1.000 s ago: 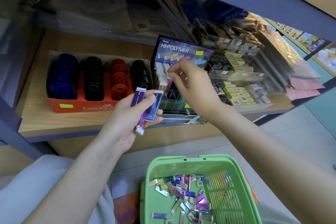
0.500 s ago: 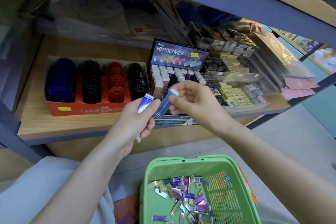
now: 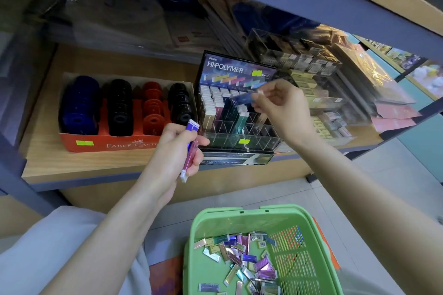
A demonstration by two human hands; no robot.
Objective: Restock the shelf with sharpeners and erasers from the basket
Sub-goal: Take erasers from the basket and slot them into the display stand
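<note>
The right hand [image 3: 280, 109] pinches a blue eraser [image 3: 241, 99] by its white end, almost level just above the Hi-Polymer display [image 3: 237, 70]. Unless tipped upright, it may snag a divider or land in the wrong colour slot. The left hand [image 3: 175, 151], in front of the display, grips purple and pink erasers [image 3: 192, 151] that might slip towards the basket [image 3: 239, 210] below.

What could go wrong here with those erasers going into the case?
The right hand pinches the blue eraser by one end above the display case; it might slip, or land in a slot of another colour. The left hand grips spare erasers whose ends stick out; one could slide free and perhaps miss the green basket below.
</note>
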